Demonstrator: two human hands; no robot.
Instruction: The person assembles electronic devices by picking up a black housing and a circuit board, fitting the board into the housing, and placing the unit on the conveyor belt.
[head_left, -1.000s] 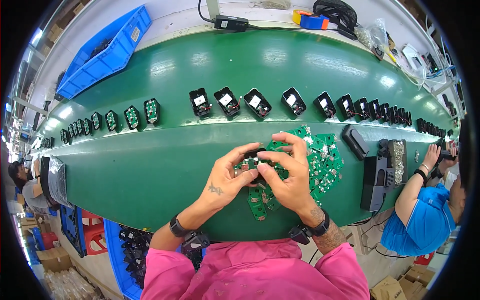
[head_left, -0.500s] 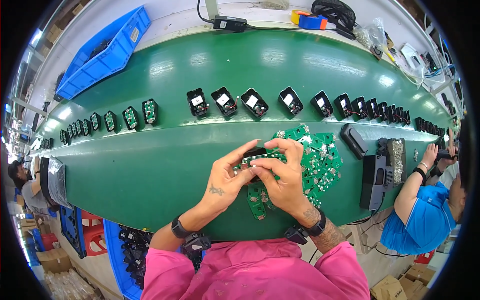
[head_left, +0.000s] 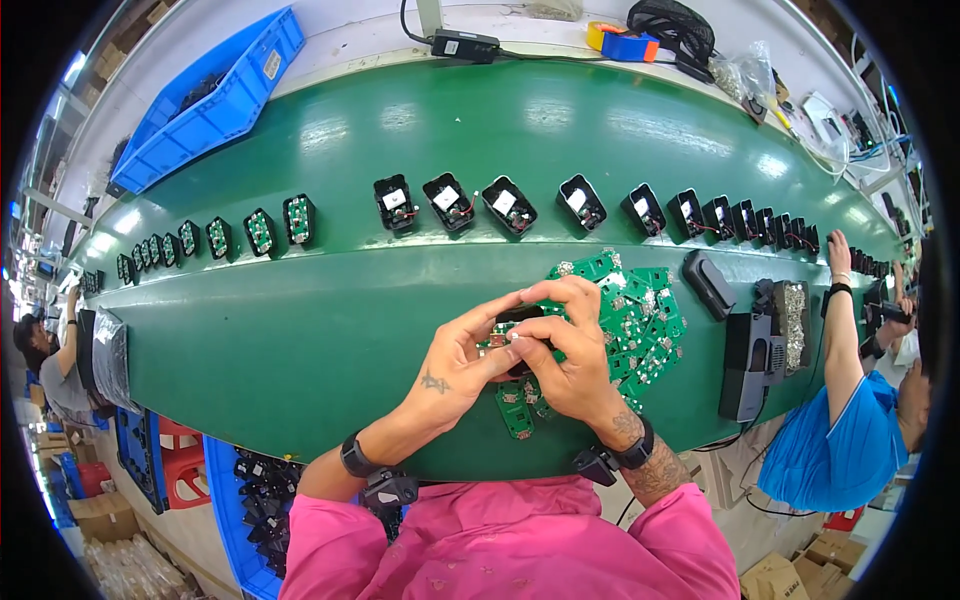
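My left hand and my right hand meet over the near edge of the green conveyor belt. Together they pinch a small black housing with a green circuit board in it; my fingers hide most of it. A pile of loose green circuit boards lies just right of my hands, with a few more boards under my wrists. A row of open black housings runs across the belt beyond my hands.
Housings fitted with green boards line the belt's left part. A blue bin sits far left. Black devices stand at right, beside a co-worker in blue. Another person works at far left. Tape rolls lie at the back.
The row of black housings has drifted left with the belt. My hands stay together on the same small part, with the fingers shifting slightly.
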